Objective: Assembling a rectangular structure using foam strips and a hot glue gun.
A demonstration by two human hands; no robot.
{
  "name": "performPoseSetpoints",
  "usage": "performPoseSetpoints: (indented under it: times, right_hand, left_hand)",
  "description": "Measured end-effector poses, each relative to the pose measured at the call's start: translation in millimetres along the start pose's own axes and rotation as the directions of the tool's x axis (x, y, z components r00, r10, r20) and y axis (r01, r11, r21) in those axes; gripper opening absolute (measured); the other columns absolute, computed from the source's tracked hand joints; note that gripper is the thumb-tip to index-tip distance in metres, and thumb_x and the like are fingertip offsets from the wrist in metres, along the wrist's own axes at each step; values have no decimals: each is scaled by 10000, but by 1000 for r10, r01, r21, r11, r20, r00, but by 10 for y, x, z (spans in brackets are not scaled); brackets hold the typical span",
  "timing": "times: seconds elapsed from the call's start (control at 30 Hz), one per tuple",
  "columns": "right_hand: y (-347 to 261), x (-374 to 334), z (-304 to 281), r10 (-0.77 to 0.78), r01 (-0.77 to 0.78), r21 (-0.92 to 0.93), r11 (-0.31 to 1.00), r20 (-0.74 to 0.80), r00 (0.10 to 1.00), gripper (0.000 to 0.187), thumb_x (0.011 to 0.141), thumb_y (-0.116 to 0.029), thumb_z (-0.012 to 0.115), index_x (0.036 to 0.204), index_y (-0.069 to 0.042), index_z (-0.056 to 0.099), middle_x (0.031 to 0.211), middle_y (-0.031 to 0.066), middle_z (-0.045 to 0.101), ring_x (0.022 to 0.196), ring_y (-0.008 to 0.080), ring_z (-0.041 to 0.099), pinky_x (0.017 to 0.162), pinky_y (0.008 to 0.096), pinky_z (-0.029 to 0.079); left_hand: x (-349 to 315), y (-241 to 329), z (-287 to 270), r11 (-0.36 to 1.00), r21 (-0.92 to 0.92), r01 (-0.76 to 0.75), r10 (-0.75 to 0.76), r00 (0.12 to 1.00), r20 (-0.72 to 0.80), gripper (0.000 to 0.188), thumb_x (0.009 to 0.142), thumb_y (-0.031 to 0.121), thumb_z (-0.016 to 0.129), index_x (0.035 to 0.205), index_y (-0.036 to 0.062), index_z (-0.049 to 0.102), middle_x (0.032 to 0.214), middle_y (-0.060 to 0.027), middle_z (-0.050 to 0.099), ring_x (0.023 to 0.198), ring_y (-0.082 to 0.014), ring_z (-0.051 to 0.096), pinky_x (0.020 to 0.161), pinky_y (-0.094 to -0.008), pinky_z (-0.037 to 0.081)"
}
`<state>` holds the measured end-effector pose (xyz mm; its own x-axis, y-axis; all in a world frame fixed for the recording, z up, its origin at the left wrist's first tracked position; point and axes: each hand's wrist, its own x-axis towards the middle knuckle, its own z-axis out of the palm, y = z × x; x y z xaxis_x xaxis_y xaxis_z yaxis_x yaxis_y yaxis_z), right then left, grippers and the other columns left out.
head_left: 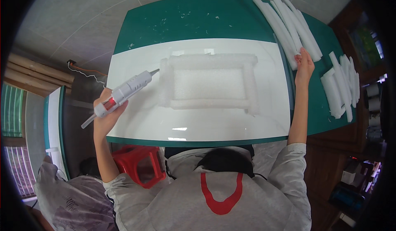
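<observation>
My left hand (105,117) is wrapped round a white hot glue gun (131,87) at the left edge of the table. A clear glue stick pokes out of its back end, and its nozzle points toward a rectangular frame of white foam strips (210,104). This frame lies on a white board (206,126), with thin white foam sheeting (209,83) inside it. At the right, my right hand (304,67) pinches the near end of a long white foam strip (291,22). That strip's far end reaches past the table's back edge, over other strips.
Loose foam strips (310,36) lie at the back right, and a second pile of shorter pieces (336,90) sits nearer on the right. White scraps dot the green tabletop (185,18). A red stool (138,165) stands below the front edge. Another person (74,198) is at lower left.
</observation>
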<state>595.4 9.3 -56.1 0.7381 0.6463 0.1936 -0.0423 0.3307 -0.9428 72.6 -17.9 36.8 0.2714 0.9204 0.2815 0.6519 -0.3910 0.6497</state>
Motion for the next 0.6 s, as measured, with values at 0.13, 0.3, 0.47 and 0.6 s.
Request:
performPoseSetpoints:
  times: [0.13,0.3,0.47,0.6]
  right_hand:
    - [-5,5,-5,13,-13,6,1000,7,1000,237,773,-152,591,936,18,580,772,47,564,623,95,505,626,205,419]
    - [-101,-114,97,68,-72,80,994,61,996,239,773,-166,589,923,20,576,768,60,563,611,104,527,598,210,429]
    - [-115,-176,165,114,-118,11,993,172,978,236,788,-171,561,914,27,571,784,71,571,604,98,533,576,193,426]
    - [-183,-191,186,110,-109,-13,994,162,981,242,776,-176,567,905,30,579,786,62,575,600,89,516,575,197,419]
  left_hand:
    - [213,337,-76,999,-28,-25,25,999,21,168,647,35,628,794,-9,558,672,-46,539,608,-99,493,562,-227,393]
    - [605,738,-15,998,-16,62,-58,981,187,284,654,184,674,856,4,586,764,-64,571,669,-129,522,622,-244,415]
    - [893,1031,259,974,118,-194,143,927,346,376,647,307,681,863,12,593,770,-96,556,665,-205,516,641,-279,420]
    - [1175,1317,488,997,69,-15,-33,769,638,366,680,313,652,904,31,585,787,-89,571,711,-184,527,644,-276,410]
